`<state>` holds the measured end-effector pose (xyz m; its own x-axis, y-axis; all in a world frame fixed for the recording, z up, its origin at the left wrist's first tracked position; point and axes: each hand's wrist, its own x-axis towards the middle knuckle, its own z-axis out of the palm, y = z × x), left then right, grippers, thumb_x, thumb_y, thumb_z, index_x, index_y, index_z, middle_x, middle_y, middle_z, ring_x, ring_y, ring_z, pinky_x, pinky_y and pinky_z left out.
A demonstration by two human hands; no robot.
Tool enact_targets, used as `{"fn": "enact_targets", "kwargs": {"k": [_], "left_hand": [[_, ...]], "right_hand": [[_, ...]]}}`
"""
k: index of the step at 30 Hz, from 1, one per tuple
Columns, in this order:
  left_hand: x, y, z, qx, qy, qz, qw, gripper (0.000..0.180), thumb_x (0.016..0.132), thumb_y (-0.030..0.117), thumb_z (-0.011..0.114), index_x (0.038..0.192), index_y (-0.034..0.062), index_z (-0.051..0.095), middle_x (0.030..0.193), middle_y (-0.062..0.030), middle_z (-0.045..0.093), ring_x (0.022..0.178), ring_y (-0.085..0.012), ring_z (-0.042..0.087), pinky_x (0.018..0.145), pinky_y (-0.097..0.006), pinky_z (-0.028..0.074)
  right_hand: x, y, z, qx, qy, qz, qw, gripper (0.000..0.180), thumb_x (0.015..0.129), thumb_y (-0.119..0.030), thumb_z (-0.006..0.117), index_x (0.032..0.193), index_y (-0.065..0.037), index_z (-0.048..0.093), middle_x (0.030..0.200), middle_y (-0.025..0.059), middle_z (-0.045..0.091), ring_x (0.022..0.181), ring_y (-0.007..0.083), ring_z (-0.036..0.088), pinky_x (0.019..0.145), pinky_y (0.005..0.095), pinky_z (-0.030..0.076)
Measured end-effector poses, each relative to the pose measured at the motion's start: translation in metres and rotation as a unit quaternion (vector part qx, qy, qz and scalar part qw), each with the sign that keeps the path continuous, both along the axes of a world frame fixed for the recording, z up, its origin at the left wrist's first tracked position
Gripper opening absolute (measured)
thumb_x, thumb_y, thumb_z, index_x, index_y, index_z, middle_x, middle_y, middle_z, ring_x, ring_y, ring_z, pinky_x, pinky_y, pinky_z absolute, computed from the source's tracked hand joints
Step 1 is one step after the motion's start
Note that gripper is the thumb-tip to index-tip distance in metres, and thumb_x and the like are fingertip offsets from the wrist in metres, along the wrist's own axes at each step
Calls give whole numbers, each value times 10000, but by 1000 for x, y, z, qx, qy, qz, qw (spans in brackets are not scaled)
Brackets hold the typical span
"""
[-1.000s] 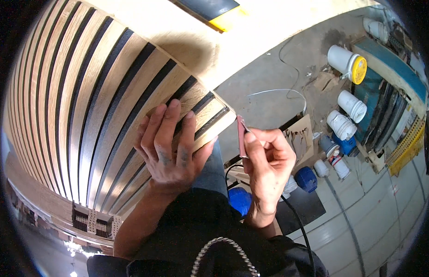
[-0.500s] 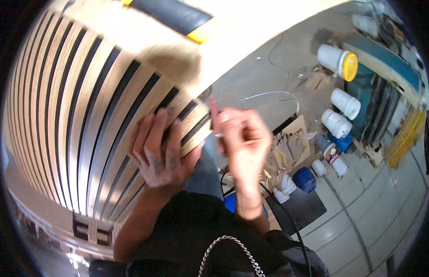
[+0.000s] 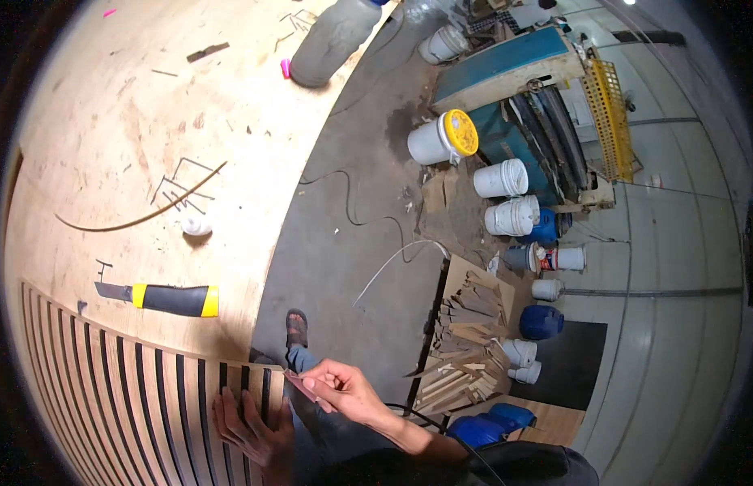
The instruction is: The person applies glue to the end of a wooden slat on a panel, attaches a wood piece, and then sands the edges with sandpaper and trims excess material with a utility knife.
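The right hand (image 3: 344, 395) pinches a reddish sheet (image 3: 305, 387) between thumb and fingers, its tip at the corner of the panel (image 3: 148, 405) — whether they touch, I cannot tell. The left hand (image 3: 251, 428) is unclenched, its fingers laid across the panel's pale slats and dark grooves close to that corner. The panel fills the lower left, its far edge along the table (image 3: 93, 174). On the table just beyond lies a knife (image 3: 174, 300), black and yellow handled; farther off are a thin curved rod (image 3: 141, 217), a small white bottle (image 3: 196, 224) and, near the table's edge, a grey bottle (image 3: 328, 44). To the right, on the floor (image 3: 311, 251) — wood scraps (image 3: 473, 324) and a yellow-lidded bucket (image 3: 431, 142).
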<state>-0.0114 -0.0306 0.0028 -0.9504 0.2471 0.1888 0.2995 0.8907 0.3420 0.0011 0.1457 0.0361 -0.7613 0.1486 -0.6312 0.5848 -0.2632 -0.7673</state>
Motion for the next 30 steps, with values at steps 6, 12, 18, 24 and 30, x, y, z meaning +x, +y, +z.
{"fn": "enact_targets", "kwargs": {"k": [6,12,18,24,30], "left_hand": [[4,-10,3,-15,-9,2,1000,543,925,453,622,1240,19,538,1334,-232,503,1232,-425,480,1023,-600,396],[0,-11,-3,13,39,-7,999,500,899,390,679,1222,30,554,1289,-222,529,1159,-423,526,981,-562,440],[-6,2,1,28,-9,5,1000,586,860,423,708,1276,49,531,1352,-192,481,1223,-370,464,1007,-523,388],[-4,1,1,3,-24,8,1000,614,837,402,739,1287,42,527,1367,-200,473,1243,-364,453,1024,-522,368],[-2,-2,5,14,-36,14,999,616,828,381,746,1294,47,522,1372,-203,467,1272,-357,436,1048,-517,350]], "right_hand": [[8,-7,-22,-52,37,-125,990,166,1010,-134,561,1102,-16,632,693,22,588,537,74,499,480,228,373],[-19,-23,-27,-13,22,-154,988,162,980,-130,611,1077,-5,641,680,30,610,530,83,545,464,212,410],[24,-3,-34,-1,-5,-108,994,131,959,-113,638,1025,-1,652,631,38,607,460,88,522,406,228,396],[-15,-27,-41,10,41,-136,990,232,952,-132,660,1156,-22,664,711,-10,628,529,46,538,458,204,421],[19,-26,-32,137,66,-116,982,243,962,-116,644,1170,10,659,771,13,651,576,43,535,515,197,416]]}}
